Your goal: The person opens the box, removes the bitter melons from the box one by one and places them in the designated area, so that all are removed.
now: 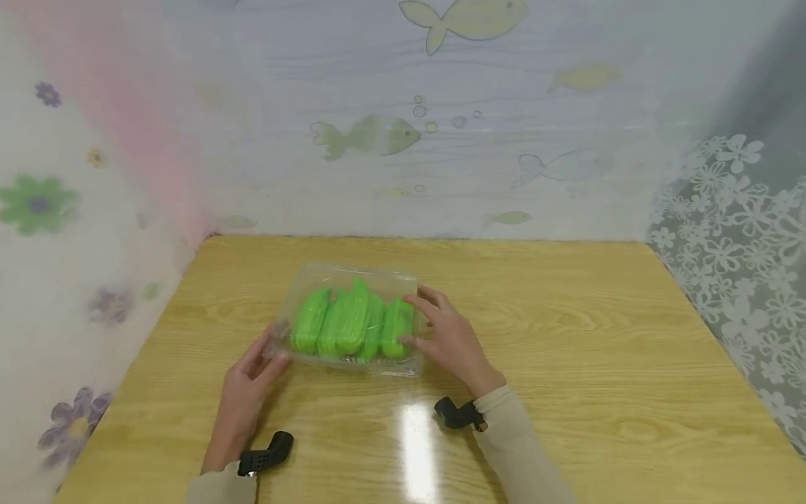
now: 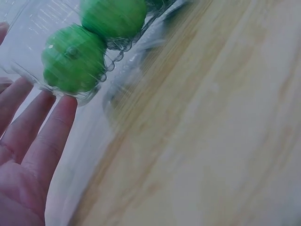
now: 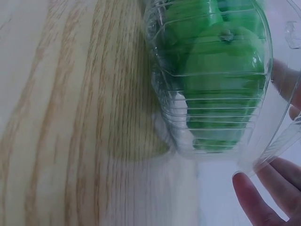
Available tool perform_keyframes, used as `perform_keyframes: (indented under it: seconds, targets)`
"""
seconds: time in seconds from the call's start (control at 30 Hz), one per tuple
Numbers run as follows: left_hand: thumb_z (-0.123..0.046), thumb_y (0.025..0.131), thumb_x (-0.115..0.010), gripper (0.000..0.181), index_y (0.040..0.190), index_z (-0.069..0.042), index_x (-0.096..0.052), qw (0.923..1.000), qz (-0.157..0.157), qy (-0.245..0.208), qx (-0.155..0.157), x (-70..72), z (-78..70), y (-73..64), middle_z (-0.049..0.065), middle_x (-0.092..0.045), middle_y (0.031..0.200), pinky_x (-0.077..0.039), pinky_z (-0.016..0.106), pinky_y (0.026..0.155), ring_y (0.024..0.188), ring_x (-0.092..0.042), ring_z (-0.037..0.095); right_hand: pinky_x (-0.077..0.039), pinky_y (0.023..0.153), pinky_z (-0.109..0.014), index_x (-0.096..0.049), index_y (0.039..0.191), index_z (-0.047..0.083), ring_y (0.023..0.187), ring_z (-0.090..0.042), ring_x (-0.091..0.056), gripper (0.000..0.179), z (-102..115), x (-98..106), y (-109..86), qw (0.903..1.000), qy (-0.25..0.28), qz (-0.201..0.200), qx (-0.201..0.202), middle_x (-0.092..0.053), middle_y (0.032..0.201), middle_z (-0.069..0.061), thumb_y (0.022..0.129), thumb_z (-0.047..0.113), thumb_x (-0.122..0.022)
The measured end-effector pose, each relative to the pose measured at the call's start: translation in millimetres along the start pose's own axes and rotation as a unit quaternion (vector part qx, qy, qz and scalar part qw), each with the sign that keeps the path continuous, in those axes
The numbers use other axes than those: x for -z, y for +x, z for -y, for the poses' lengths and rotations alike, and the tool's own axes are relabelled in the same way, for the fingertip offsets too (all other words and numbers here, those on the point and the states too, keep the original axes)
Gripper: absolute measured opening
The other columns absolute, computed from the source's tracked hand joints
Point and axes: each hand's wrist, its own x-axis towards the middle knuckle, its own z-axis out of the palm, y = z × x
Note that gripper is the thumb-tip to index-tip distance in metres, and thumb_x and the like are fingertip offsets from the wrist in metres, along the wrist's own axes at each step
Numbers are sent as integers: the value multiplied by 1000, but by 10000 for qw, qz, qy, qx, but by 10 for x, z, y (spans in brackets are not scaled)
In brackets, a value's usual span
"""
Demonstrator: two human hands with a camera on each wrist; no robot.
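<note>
A clear plastic clamshell box (image 1: 355, 269) sits left of the table's middle. Several bright green, long, plump pieces (image 1: 349, 318) lie side by side inside; their rounded ends carry small nubs in both wrist views, but their exact kind is unclear. My left hand (image 1: 245, 388) holds the box's left end, the thumb at the near corner. Those left fingertips (image 2: 66, 104) touch the end wall in the left wrist view. At the right end, my right hand (image 1: 453, 339) grips the box by its side and rim. Right fingertips (image 3: 241, 181) meet the clear plastic edge.
A wood-grain table (image 1: 598, 350) extends on both sides of the box, with a bright light reflection near its front. Behind it stands a wall (image 1: 466, 168) painted with fish. White flower patterns cover a glassy panel (image 1: 743, 266) on the right.
</note>
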Motion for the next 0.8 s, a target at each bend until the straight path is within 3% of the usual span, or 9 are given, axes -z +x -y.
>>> perform_keyframes:
  seconds: [0.17, 0.53, 0.7, 0.8]
  targets:
    - [-32, 86, -58, 54, 135, -34, -36, 9999, -62, -129, 21, -3, -9, -24, 1, -35, 139, -36, 11, 85, 117, -42, 7, -46, 61, -31, -48, 127, 24, 71, -14, -60, 62, 13, 8, -9, 9998, -131, -69, 107, -38, 135, -8, 72, 38, -72]
    - [-40, 88, -52, 46, 132, -35, -40, 9999, -98, 24, 89, 2, -1, -55, -4, -41, 134, -34, 10, 86, 117, -42, 6, -43, 54, -26, -47, 127, 26, 64, -10, -58, 62, 4, 12, -36, 9996, -250, -83, 77, -38, 135, -6, 72, 42, -71]
    - [-31, 90, -51, 45, 131, -13, -46, 9956, -259, -903, 1, 17, 9, -97, 0, -45, 131, -38, 16, 86, 112, -47, 6, -43, 54, -26, -47, 127, 27, 67, -13, -59, 60, 5, 31, -54, 9998, -114, -134, 4, -39, 135, -5, 73, 44, -69]
    - [-28, 91, -51, 45, 128, -5, -48, 9928, -417, -1124, -16, 21, 8, -117, 2, -47, 130, -40, 17, 84, 113, -47, 5, -44, 55, -27, -48, 127, 28, 64, -10, -58, 60, 11, 46, -67, 9999, -109, -124, -41, -39, 135, -4, 74, 45, -68]
